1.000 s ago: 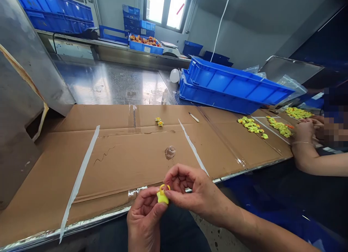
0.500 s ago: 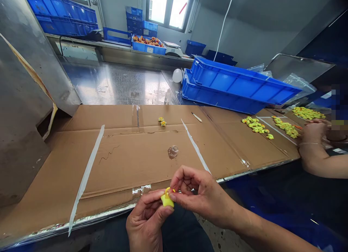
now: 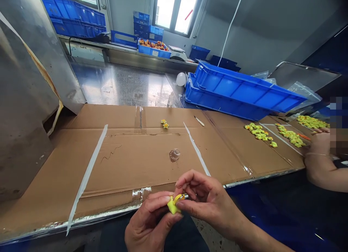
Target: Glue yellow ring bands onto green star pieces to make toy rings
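Note:
My left hand [image 3: 148,223] pinches a small yellow toy piece [image 3: 173,205] between thumb and fingers, just below the table's near edge. My right hand [image 3: 205,201] is closed in a pinch on the orange ring part [image 3: 179,197] at the top of that same piece. Two more small yellow pieces [image 3: 164,123] lie together farther back on the cardboard [image 3: 130,157]. A small clear plastic bit [image 3: 174,154] sits on the cardboard just beyond my hands.
Flat cardboard with tape strips covers the steel table. Stacked blue crates [image 3: 239,94] stand at the back right. Another person's hand [image 3: 320,147] works at the right by piles of yellow pieces [image 3: 259,132]. A small stick [image 3: 199,121] lies nearby. A metal panel [image 3: 29,81] rises at the left.
My two hands have dropped slightly lower and rightward in view, still gripping the yellow piece together. The view has shifted a little left; the other person's hand stays by the piles.

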### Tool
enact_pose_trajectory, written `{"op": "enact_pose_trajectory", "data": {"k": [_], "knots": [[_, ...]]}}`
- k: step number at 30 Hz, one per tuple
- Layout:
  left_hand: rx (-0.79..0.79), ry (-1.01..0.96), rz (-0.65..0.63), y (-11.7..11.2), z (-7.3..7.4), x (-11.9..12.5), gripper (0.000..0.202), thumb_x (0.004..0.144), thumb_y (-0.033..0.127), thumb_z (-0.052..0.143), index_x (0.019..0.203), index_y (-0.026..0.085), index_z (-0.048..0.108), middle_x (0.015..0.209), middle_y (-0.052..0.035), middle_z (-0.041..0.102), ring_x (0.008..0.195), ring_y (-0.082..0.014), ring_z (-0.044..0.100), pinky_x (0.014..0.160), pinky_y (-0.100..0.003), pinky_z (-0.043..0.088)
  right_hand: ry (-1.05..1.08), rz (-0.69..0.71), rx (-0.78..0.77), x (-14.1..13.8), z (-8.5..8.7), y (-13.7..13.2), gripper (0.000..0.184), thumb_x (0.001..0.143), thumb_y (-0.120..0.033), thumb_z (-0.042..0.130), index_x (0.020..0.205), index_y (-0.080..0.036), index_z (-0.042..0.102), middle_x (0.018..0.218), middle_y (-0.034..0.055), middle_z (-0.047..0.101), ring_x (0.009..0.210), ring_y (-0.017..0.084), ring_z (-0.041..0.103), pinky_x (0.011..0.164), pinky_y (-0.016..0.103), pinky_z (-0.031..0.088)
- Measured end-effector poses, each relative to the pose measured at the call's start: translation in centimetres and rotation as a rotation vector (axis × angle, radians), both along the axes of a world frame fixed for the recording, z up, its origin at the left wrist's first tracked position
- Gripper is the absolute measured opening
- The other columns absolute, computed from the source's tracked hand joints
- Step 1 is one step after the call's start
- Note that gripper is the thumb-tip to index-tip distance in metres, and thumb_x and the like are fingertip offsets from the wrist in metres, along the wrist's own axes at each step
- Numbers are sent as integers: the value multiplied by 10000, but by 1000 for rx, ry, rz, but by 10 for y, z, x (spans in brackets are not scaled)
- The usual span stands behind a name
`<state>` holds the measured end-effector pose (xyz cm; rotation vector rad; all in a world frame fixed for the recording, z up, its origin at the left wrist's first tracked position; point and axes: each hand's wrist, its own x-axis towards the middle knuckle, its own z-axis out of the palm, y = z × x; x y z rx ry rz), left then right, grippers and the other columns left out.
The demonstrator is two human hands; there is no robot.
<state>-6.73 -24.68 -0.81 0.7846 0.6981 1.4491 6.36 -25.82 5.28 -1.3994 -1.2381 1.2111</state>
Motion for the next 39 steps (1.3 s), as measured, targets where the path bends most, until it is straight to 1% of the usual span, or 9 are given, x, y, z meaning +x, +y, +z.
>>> {"op": "enact_pose_trajectory", "data": {"k": [9, 19, 21, 23, 26, 28, 31, 34, 39], "knots": [[135, 93, -6, 0, -6, -4, 251, 624, 139, 801, 835, 267, 757, 846, -39, 756, 799, -216, 686, 697, -260, 567, 8, -13, 22, 1, 4, -2, 246, 758, -321, 771, 783, -163, 584, 726, 7, 595, 640, 120, 517, 575, 234, 394], [146, 148, 4, -2, -4, -8, 270, 605, 91, 799, 813, 259, 770, 832, -36, 764, 781, -204, 693, 715, -245, 563, 37, 38, 25, 0, 0, -4, 217, 784, -309, 739, 839, -160, 591, 738, 16, 609, 621, 117, 530, 549, 228, 410], [78, 95, -4, 0, -2, -7, 241, 588, 107, 813, 780, 247, 769, 820, -32, 766, 777, -201, 699, 711, -233, 569, -14, 36, 45, 1, 2, -1, 192, 786, -273, 733, 890, -165, 613, 776, 25, 643, 629, 113, 519, 550, 220, 395], [-64, 4, -34, 3, 1, -6, 219, 546, 147, 847, 730, 229, 762, 785, -25, 768, 740, -184, 708, 691, -202, 570, -38, 53, 67, 3, 7, 1, 267, 760, -250, 755, 983, -176, 627, 833, 30, 678, 598, 93, 480, 534, 207, 373], [-309, -168, -185, 8, 1, -6, 241, 488, 218, 885, 685, 191, 749, 712, -43, 767, 637, -165, 708, 628, -186, 573, 67, 85, 63, 4, 13, 5, 374, 770, -284, 749, 1103, -193, 603, 942, 45, 701, 590, 82, 502, 542, 196, 405], [-433, -268, -320, 10, 0, -6, 255, 491, 259, 888, 694, 183, 752, 685, -59, 763, 569, -152, 699, 563, -177, 571, 162, 71, 43, 4, 13, 7, 267, 848, -311, 670, 1072, -181, 607, 989, 63, 694, 735, 115, 600, 657, 218, 477], [-575, -356, -423, 10, -4, -7, 272, 490, 275, 888, 718, 195, 763, 681, -53, 764, 529, -128, 693, 520, -147, 560, 231, 28, 44, 2, 9, 8, 142, 891, -269, 621, 979, -158, 609, 966, 64, 687, 913, 148, 625, 813, 251, 495], [-627, -393, -454, 8, -7, -8, 291, 491, 256, 885, 751, 193, 768, 693, -55, 769, 547, -129, 702, 533, -148, 565, 302, 13, 48, -1, 3, 9, 134, 870, -223, 651, 967, -151, 593, 913, 46, 685, 870, 132, 634, 798, 231, 508], [-592, -402, -498, 7, -7, -8, 310, 507, 257, 878, 791, 189, 775, 696, -64, 770, 556, -134, 704, 535, -150, 569, 324, 13, 43, -5, 0, 6, 120, 850, -183, 666, 939, -140, 598, 867, 32, 685, 724, 84, 625, 665, 155, 498]]}}
